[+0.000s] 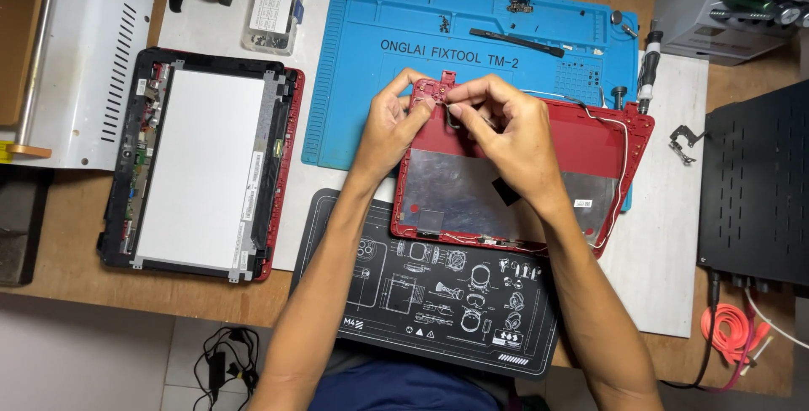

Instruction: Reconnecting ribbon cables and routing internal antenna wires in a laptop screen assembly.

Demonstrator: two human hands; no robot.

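1. Lying tilted across the lower right part of the blue silicone repair mat (362, 57) and the top of the black printed work mat (421, 310), the red laptop lid shell (472, 192) shows its silver foil-lined inside, with a thin white cable (622, 167) running along its right edge.
2. Both hands meet at the shell's upper left corner, where a small red hinge bracket area (440, 85) stands up.
3. The left hand (389, 120) is curled nearly closed, thumb and forefinger pinched at that corner; what exactly sits between the fingertips is too small to tell.
4. The right hand (506, 125) is likewise curled, fingertips pressed together just beside the left hand's, touching the same corner of the shell.
5. On the blue mat above the hands lie small screws (443, 22) and a thin black strip (516, 41).
6. To the left, on a white sheet, rests a laptop display panel in its black and red frame (202, 167), face down, well apart from the hands.
7. A clear plastic parts box (271, 5) stands above that panel.
8. A screwdriver (648, 70) lies beside the blue mat's right edge, and a small metal hinge piece (684, 143) sits near it.
9. A black perforated case (754, 184) occupies the right side, with orange cable (726, 331) coiled below it.
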